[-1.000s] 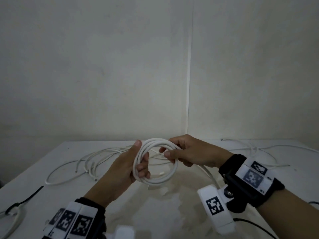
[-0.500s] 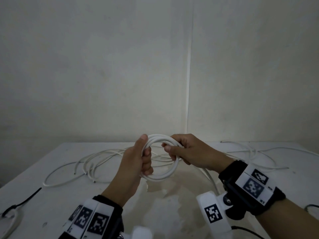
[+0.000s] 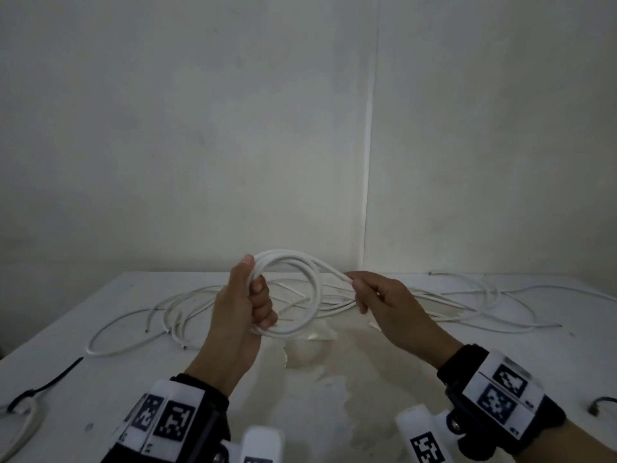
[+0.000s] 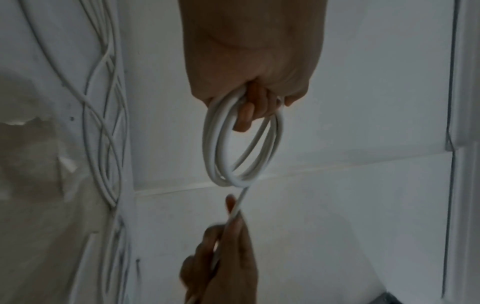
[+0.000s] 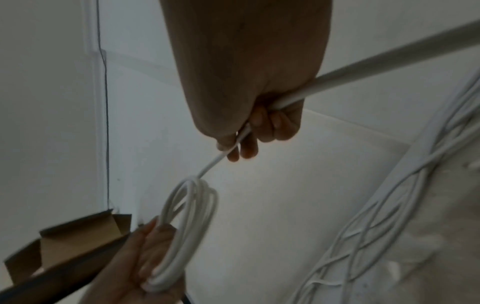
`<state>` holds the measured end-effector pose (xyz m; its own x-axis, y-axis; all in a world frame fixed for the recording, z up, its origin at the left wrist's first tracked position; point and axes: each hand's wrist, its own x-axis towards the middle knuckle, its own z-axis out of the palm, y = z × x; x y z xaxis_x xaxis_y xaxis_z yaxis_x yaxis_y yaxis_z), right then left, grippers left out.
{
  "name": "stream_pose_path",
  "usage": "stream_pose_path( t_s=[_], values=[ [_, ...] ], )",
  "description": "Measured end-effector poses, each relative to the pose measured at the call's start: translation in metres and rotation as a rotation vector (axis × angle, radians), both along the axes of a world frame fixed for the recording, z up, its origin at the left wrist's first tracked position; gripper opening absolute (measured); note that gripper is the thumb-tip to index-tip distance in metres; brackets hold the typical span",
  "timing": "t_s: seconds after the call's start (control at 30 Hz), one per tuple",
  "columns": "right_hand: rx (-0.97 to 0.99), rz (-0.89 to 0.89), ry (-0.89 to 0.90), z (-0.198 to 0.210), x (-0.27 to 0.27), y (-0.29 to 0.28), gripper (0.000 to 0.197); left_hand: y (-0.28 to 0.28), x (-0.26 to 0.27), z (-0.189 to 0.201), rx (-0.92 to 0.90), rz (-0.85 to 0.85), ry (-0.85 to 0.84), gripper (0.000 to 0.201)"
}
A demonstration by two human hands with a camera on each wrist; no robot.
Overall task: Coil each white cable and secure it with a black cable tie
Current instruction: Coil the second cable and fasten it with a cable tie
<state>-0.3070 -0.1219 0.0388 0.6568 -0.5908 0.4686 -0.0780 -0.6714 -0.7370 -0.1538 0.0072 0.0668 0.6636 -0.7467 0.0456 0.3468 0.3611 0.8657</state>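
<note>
While the left hand [image 3: 240,312] clenches one side of the coiled white cable [image 3: 302,295], I hold that coil upright above the bench [image 3: 334,396], clear of its surface. The left grip is closed round the bundled turns: the thumb lies along the top of the loop and the fingers [image 4: 246,111] curl through its opening. The coil shows several turns lying close together. From its far upper side a single strand runs right to the right hand [image 3: 384,302]. The right grip is also closed on the cable: thumb and fingertips [image 5: 244,148] pinch the strand, and the rest of it passes through the curled palm and out behind the wrist.

Behind both hands, loose white cables [image 3: 173,312] lie spread across the bench, more of them on the right side [image 3: 484,295]; they overlap in long flat loops. At the left edge of the bench a black cable tie [image 3: 50,382] lies flat, its near end touching another white cable [image 3: 30,419]. In the right wrist view, an open cardboard box [image 5: 64,242] shows beyond the left hand, by the wall.
</note>
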Motion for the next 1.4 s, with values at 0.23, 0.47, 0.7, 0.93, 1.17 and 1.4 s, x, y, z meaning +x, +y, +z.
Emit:
stream_pose_path(
  t_s=[0.23, 0.47, 0.7, 0.93, 1.17, 1.4],
  values=[
    [-0.451, -0.085, 0.177, -0.039, 0.004, 0.0, 0.064, 0.001, 0.02, 0.008, -0.125, 0.228, 0.078, 0.042],
    [-0.956, -0.006, 0.115, -0.063, 0.013, 0.022, 0.032, 0.009, 0.044, 0.021, -0.146, 0.504, 0.05, 0.038],
    [-1.131, -0.023, 0.082, -0.031, 0.023, 0.052, 0.05, 0.001, 0.026, -0.003, 0.014, 0.527, -0.393, 0.041],
    [-1.157, 0.111, -0.012, 0.003, 0.03, 0.061, 0.021, 0.003, -0.005, -0.017, 0.087, 0.298, -0.615, 0.041],
    [-0.817, 0.095, -0.165, 0.023, 0.027, 0.047, 0.012, 0.011, -0.025, -0.023, 0.222, -0.045, -0.696, 0.045],
    [-0.459, 0.1, -0.084, 0.025, 0.02, 0.016, 0.039, 0.012, -0.03, -0.012, 0.241, -0.312, -0.404, 0.044]
  ],
)
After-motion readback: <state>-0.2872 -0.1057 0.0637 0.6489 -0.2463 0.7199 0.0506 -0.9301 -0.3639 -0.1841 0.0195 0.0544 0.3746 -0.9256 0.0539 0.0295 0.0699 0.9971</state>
